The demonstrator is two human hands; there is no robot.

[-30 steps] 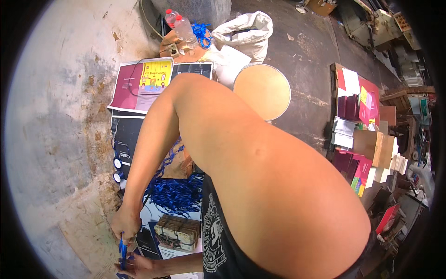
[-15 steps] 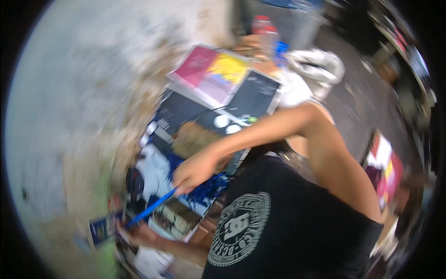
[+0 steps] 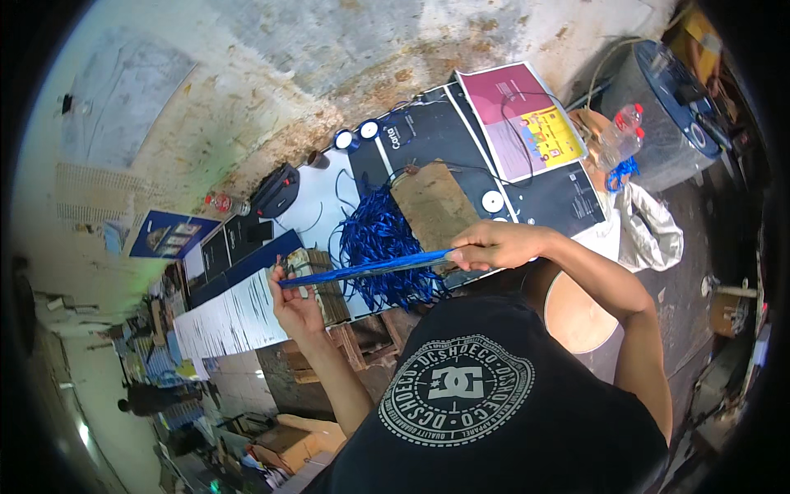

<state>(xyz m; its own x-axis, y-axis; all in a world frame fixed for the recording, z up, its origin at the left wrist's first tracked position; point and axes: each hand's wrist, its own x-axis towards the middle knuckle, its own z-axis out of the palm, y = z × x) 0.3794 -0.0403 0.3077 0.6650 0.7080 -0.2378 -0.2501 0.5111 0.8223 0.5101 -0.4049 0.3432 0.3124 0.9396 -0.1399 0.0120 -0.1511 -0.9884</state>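
A bundle of thin blue ribbons [image 3: 370, 269] is stretched nearly straight between my two hands. My left hand [image 3: 296, 306] is closed on its left end, palm turned up. The other end is pinched between the thumb and fingers of my right hand [image 3: 491, 245]. Beneath the bundle, a loose heap of shiny blue ribbons [image 3: 374, 230] lies on the table, some strands hanging at the near edge. Against the heap rests a worn brown board [image 3: 436, 200]. A stack of small printed cards or blocks [image 3: 331, 296] sits beside my left hand.
Black and white printed sheets [image 3: 543, 206] cover the table, with a maroon and yellow sheet [image 3: 514, 107] on top. Along the wall are white-faced spools [image 3: 369, 130] and a black pouch [image 3: 274, 191]. A grey barrel [image 3: 662, 140], plastic bottles [image 3: 621, 136] and a white sack [image 3: 650, 226] stand right. A round stool [image 3: 576, 309] is near me.
My head view has turned, so the table now shows more level. The ribbon bundle has gone from a steep slant to nearly level, and my hands are farther apart.
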